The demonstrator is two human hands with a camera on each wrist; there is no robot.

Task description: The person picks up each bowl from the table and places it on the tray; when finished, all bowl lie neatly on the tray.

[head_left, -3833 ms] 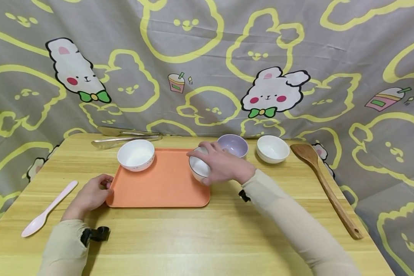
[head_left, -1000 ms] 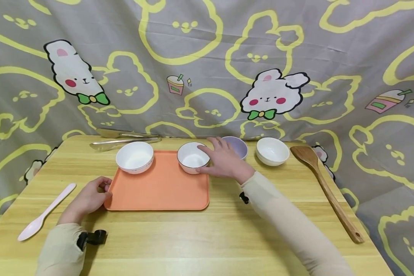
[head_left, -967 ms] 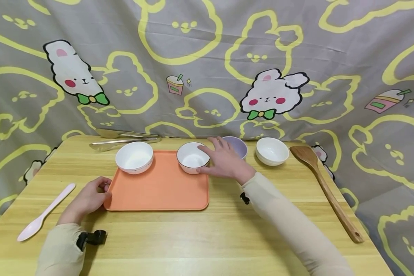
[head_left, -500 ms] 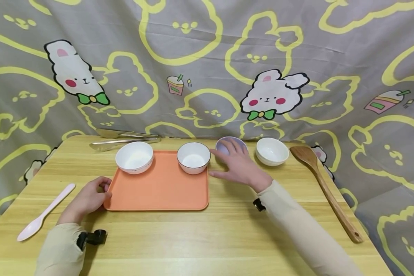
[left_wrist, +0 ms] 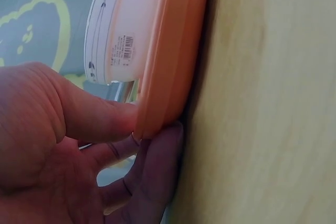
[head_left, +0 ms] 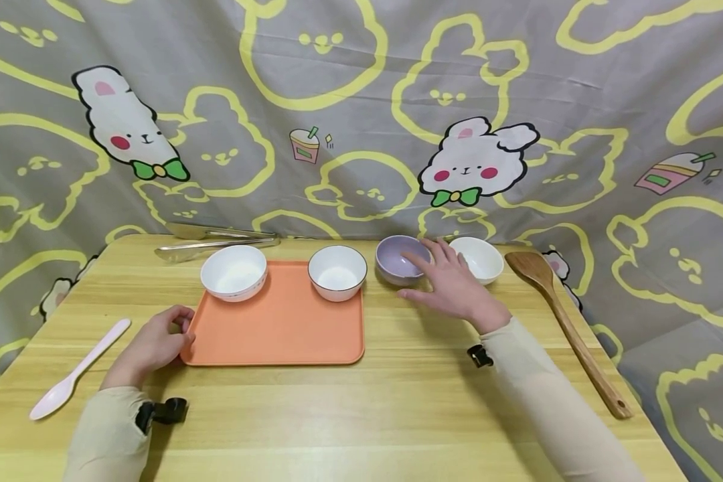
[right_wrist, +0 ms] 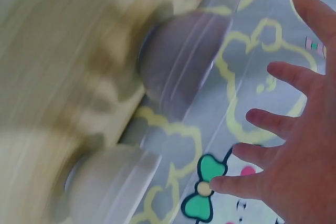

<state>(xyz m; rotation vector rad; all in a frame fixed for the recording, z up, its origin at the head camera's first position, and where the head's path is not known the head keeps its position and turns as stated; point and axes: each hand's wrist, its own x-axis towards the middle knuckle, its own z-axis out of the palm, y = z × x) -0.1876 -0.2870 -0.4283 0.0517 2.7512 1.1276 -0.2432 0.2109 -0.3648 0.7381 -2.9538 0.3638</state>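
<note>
My left hand (head_left: 156, 343) holds the left edge of an orange tray (head_left: 277, 335); in the left wrist view the thumb lies on the rim and fingers (left_wrist: 163, 156) curl under it. Two bowls stand on the tray's far part: a white bowl (head_left: 233, 273) at the left corner and a dark-rimmed white bowl (head_left: 337, 273) at the right corner. My right hand (head_left: 458, 288) is spread out with nothing in it, above the gap between a purple bowl (head_left: 391, 258) and another white bowl (head_left: 485, 258), overlapping both in the head view. Both these bowls stand on the table right of the tray.
A wooden spatula (head_left: 569, 335) lies along the table's right side. Metal tongs (head_left: 217, 248) lie at the back left, behind the left bowl. A pink spoon (head_left: 78, 371) lies left of my left hand. A patterned curtain (head_left: 361, 120) hangs behind the table.
The right hand set the dark-rimmed bowl down on the tray, let it go, and moved right over the purple bowl toward the white one. The left hand has stayed at the tray.
</note>
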